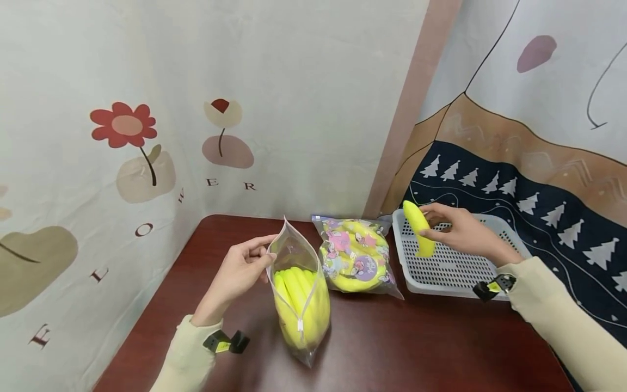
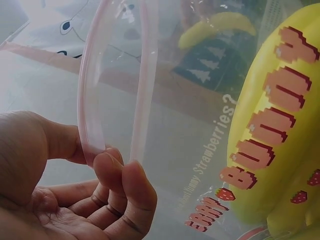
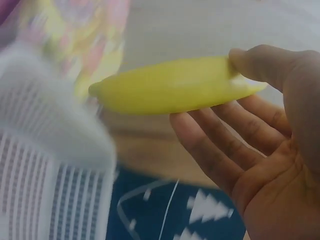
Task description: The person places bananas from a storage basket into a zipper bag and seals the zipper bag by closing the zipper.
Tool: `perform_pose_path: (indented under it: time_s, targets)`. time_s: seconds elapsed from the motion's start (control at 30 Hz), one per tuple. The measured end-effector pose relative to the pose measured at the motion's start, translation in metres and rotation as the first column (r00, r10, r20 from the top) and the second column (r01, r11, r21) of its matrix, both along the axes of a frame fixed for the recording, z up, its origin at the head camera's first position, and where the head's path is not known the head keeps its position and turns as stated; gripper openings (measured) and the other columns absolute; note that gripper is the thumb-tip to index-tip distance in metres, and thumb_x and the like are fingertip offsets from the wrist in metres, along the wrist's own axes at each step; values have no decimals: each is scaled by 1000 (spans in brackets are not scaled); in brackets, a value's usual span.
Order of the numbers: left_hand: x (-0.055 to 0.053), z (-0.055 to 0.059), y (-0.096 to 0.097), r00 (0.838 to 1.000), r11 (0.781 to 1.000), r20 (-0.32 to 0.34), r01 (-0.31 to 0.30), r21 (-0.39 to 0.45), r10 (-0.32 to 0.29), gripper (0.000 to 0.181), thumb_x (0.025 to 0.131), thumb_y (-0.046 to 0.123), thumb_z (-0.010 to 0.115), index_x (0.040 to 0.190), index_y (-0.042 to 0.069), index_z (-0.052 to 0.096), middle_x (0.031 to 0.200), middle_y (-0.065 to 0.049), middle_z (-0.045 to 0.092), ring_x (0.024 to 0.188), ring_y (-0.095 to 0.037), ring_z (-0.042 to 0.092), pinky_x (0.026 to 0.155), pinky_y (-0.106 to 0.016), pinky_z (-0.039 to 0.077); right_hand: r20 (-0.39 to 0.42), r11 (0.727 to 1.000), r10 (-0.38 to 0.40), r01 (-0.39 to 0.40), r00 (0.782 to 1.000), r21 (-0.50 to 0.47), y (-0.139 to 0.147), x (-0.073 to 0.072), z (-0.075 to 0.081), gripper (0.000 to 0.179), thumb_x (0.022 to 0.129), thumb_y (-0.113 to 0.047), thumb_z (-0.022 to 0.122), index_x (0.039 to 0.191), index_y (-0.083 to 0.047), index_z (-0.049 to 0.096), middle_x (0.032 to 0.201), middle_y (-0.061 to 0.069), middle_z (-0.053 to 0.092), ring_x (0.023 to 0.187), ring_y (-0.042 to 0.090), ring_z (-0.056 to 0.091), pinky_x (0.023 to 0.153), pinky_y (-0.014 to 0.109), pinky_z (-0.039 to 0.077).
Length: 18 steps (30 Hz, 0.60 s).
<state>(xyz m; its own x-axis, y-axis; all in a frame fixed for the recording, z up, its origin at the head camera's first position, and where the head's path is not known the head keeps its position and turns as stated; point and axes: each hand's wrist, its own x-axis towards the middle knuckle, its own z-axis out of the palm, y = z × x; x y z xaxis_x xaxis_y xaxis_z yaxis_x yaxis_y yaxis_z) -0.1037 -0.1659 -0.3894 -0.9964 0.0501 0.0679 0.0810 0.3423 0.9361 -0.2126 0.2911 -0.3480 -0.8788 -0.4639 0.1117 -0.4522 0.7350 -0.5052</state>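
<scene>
My left hand (image 1: 245, 267) pinches the rim of a clear zip bag (image 1: 313, 247), whose mouth gapes upward. Several yellow bananas (image 1: 303, 294) fill the bag's lower part; in the left wrist view, pink lettering (image 2: 270, 115) is printed across its side. Above the light grey basket (image 1: 411, 286), my right hand (image 1: 458, 231) holds a single banana (image 1: 418, 228) between thumb and fingers. That banana (image 3: 165, 85) appears lengthwise in the right wrist view, with the thumb on its upper side and fingertips beneath.
A second bag (image 1: 355, 256), printed with cartoon figures and full of yellow bananas, lies between the open bag and the basket. Everything stands on a dark red-brown table (image 1: 392, 337). A patterned curtain (image 1: 303, 98) hangs behind it.
</scene>
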Motion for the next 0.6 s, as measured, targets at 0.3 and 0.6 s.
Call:
perform_pose_path:
  time_s: [0.3,0.6]
  targets:
    - [-1,-4,2,1000,999,-8,14,29,-13,45,97,4,62,141,8,61,75,-5,59,52,-19,61,50,-29,51,32,981,46,-39,998,-189,-54,13,16,53,95,-31,74,142,-14,55,122,9,71,113,28,68,94,50,61]
    - [-3,-1,8,1000,998,-4,23,52,-23,44,97,5,63,141,9,61,76,-5,58,53,-18,61,51,-27,51,103,928,102,-57,989,-368,-105,29,39,50,97,-27,72,142,-16,55,121,8,68,107,24,69,85,29,61]
